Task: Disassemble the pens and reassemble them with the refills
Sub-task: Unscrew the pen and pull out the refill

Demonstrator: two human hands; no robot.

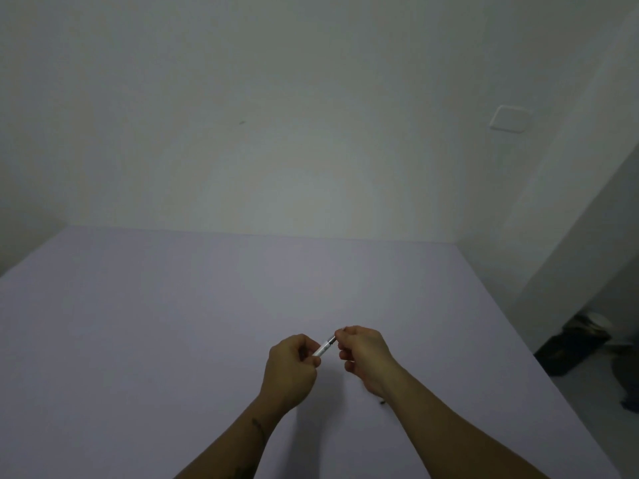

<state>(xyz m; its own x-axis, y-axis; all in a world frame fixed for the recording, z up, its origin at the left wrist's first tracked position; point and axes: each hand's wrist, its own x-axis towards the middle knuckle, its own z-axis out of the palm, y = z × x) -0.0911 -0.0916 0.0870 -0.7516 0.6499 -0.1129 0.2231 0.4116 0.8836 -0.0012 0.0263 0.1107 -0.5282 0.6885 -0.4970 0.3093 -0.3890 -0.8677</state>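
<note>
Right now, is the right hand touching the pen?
Touching. The head view shows the right hand's fingertips pinching the pen's dark end, with the left hand gripping the white barrel's other end.

Both forearms are bare, with no sleeves showing. The left forearm [256, 430] carries small dark tattoo marks, one near the wrist and another lower down. The left grip [289, 363] and right grip [364, 354] wear no rings.

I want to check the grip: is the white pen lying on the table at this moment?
No, the white pen is held above the table, pinched between the left hand and the right hand.
</note>
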